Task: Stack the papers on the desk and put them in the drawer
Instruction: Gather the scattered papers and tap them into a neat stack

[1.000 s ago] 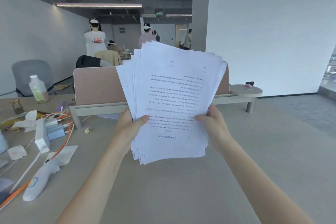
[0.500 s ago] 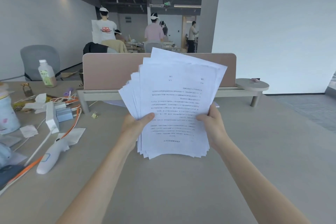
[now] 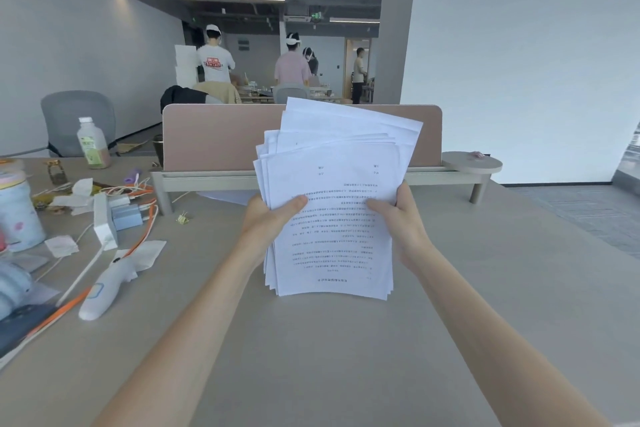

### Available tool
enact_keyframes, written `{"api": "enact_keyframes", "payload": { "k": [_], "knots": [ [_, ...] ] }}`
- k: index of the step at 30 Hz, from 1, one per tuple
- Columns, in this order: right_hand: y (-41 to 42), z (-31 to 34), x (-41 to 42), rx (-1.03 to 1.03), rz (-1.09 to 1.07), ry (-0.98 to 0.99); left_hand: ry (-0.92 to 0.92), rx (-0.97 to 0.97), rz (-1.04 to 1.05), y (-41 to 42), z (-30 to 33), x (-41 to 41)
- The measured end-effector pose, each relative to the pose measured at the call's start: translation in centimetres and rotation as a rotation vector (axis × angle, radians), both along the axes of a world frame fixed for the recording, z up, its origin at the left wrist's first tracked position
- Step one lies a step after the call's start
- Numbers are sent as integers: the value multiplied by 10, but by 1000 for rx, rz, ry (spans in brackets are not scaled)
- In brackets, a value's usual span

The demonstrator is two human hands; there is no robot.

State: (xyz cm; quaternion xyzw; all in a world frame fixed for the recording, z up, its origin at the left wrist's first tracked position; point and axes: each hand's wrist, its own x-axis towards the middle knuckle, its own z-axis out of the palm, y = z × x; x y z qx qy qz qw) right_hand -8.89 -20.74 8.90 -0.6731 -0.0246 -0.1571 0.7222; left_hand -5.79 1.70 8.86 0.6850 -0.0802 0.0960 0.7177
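Observation:
A thick sheaf of white printed papers stands nearly upright, its bottom edge resting on or just above the grey desk. The sheets are fanned and uneven at the top. My left hand grips the sheaf's left edge, thumb across the front page. My right hand grips the right edge the same way. One more white sheet lies flat on the desk under the shelf behind my left hand. No drawer is in view.
A pink divider panel on a low shelf stands behind the papers. Clutter fills the desk's left side: a white handheld device, orange cable, white box, bottle, binder clip. Several people stand far back.
The sheaf has come down from in front of my face toward the desk, and its fan has narrowed as both hands squeeze the edges together.

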Motion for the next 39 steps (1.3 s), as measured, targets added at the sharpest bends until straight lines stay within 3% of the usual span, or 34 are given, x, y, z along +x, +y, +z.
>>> {"api": "enact_keyframes", "payload": {
  "k": [16, 30, 39],
  "knots": [
    [-25, 15, -10, -104, -47, -169, -94, -43, -36, -31, 16, 0],
    [-27, 25, -10, -248, -52, -200, -8, -123, -79, -24, -1, 2],
    [-24, 57, -19, -487, -198, -435, 22, -171, -64, -29, 2, 0]
  ]
}}
